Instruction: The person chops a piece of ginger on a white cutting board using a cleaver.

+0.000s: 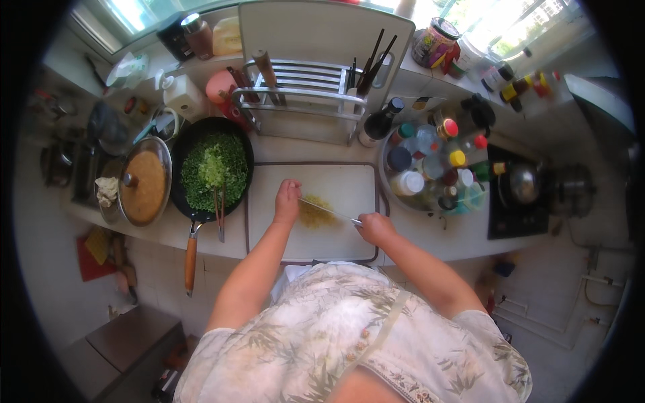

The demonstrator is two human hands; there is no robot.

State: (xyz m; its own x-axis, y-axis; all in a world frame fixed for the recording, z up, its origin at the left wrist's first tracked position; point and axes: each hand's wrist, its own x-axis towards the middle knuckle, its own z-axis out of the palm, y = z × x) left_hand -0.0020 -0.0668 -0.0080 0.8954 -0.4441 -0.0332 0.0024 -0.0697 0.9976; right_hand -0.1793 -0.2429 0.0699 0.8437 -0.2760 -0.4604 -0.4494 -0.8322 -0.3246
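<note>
My right hand (375, 229) is closed round the handle of a kitchen knife (330, 211), whose blade is seen nearly edge-on and slants up to the left. My left hand (288, 201) is at the blade's far end, its fingers bent by the tip; whether they pinch the blade or only touch it I cannot tell. Under and beside the blade lies a small heap of finely chopped yellowish food (315, 217) on a white cutting board (272, 242) with a dark rim. Left of the board, a black frying pan (176, 196) holds chopped greens (194, 184) and a pair of chopsticks (220, 214).
A glass-lidded bowl (145, 181) and a bowl of dough (107, 192) stand at the left. Behind the board is a metal rack (302, 93) with knives and chopsticks. A basin (390, 189) of bottles and jars is on the right, beside a black stove (519, 226).
</note>
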